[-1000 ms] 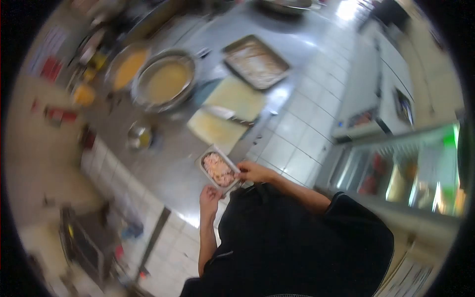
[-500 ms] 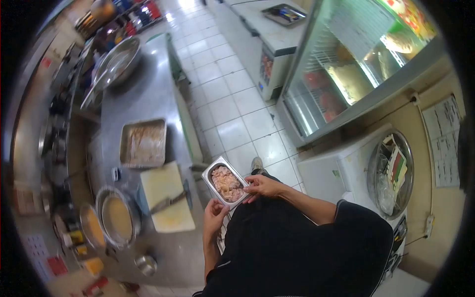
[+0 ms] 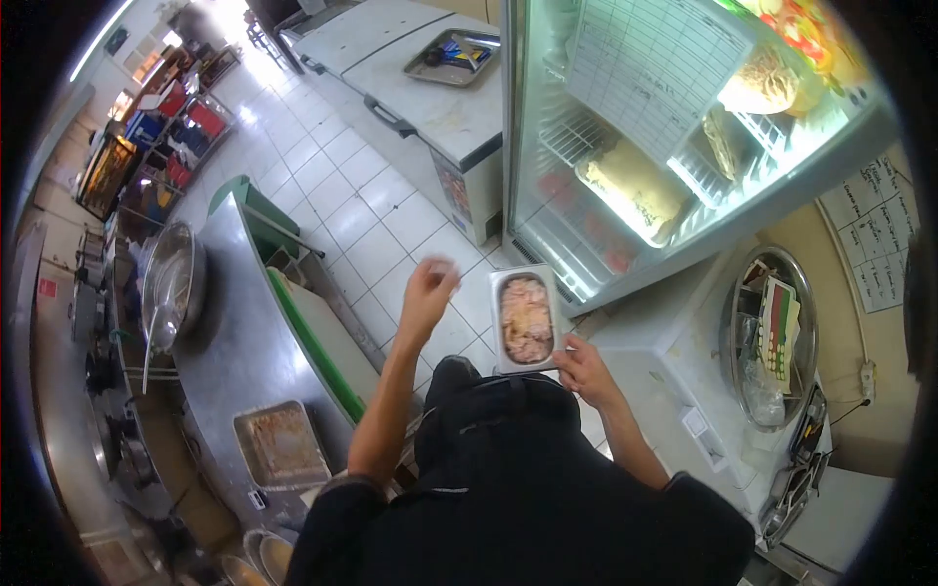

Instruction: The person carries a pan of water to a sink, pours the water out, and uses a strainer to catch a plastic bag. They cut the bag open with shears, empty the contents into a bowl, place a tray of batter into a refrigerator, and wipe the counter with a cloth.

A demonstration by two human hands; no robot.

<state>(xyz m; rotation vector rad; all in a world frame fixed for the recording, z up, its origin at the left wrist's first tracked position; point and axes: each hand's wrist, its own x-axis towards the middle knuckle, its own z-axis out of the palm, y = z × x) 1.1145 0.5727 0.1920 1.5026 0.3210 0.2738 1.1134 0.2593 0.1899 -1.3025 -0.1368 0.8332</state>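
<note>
My right hand (image 3: 581, 369) grips the lower right corner of a small metal container (image 3: 497, 313), thumb over its rim. Pale pink chopped meat (image 3: 526, 320) fills much of it. Raised to the left of the container, my left hand (image 3: 430, 293) is apart from it; motion blurs its fingers, and how far they are spread is unclear. A glass-door fridge (image 3: 625, 283) stands lit in front of me on the right, with a tray of pale food (image 3: 633, 190) and other items behind the glass.
On the left, a steel table (image 3: 234, 322) holds a large bowl (image 3: 176, 283) and a soiled metal tray (image 3: 283, 444). A white chest freezer (image 3: 401, 59) bears another tray (image 3: 454, 56). At right, a round tray (image 3: 813, 342) holds packets.
My left hand has let go of the container and risen. The container has moved right with my right hand. My view has turned toward the fridge, and the cutting board has left view.
</note>
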